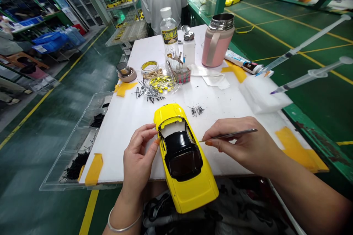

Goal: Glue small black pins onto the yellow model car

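A yellow model car body (pixel 190 191) with black glass (pixel 182 156) lies on the white board (pixel 124 139), its open rear end away from me. My left hand (pixel 139 158) grips the car's left side near the window opening. My right hand (pixel 237 147) pinches steel tweezers (pixel 228 135), whose tip sits at the car's right edge by the window. A small scatter of black specks (pixel 196 110) lies just beyond the car. What the tweezers' tip holds is too small to tell.
Near the board's far end stand a pink steel flask (pixel 216 44), a water bottle (pixel 169 33) and a pump bottle (pixel 189 46). Two syringes (pixel 311 75) lie on white foam (pixel 264 93) at right. Black pins (pixel 139 90) lie near a plastic bag (pixel 161 86). A clear tray (pixel 77 143) sits left. A person stands beyond.
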`<state>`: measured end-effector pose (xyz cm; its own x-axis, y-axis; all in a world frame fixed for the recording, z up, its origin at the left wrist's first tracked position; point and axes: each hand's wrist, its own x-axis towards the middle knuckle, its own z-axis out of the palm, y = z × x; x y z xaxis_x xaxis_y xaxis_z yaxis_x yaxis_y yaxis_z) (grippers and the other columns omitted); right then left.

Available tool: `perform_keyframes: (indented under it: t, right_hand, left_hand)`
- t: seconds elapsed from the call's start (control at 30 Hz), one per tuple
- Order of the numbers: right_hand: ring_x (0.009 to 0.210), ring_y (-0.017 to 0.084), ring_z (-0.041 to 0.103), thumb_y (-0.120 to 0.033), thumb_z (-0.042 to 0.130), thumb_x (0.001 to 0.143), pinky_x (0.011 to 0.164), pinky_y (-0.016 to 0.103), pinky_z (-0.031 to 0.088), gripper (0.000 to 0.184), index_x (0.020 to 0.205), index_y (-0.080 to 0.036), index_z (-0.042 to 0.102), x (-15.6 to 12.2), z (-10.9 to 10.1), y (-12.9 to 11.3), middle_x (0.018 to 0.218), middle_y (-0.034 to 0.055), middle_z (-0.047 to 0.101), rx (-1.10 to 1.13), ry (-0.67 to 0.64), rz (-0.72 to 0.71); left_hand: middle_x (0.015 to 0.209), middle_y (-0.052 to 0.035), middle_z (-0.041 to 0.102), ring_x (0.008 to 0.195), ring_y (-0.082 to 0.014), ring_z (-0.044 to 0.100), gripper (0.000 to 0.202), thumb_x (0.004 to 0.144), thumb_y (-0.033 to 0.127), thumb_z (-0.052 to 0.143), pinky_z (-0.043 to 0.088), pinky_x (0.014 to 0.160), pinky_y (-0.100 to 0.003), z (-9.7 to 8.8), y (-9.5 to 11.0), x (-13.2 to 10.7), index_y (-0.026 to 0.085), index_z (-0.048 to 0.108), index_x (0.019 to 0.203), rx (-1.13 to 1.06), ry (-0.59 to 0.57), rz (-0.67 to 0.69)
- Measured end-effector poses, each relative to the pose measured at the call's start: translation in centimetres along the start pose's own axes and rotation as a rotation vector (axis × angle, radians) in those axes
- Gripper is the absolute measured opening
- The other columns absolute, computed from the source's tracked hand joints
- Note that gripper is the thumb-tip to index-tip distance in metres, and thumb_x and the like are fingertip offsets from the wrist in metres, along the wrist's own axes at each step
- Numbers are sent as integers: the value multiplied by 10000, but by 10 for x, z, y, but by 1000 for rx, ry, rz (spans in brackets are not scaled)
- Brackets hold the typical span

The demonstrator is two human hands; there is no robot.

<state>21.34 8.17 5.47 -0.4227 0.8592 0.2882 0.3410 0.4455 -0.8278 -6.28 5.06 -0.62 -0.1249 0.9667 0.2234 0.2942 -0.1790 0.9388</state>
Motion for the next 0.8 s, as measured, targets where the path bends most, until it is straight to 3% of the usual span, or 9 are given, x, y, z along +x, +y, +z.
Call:
perform_keyframes:
  t: [0.8]
  right_hand:
    - [659,120,682,-78,670,889,552,188,524,151,858,-180,777,-1,1,3,795,8,745,25,-1,25]
  left_hand:
    - [1304,-57,643,1270,-226,592,118,928,286,716,494,1111,-366,1,0,1,266,723,1045,12,-3,-3]
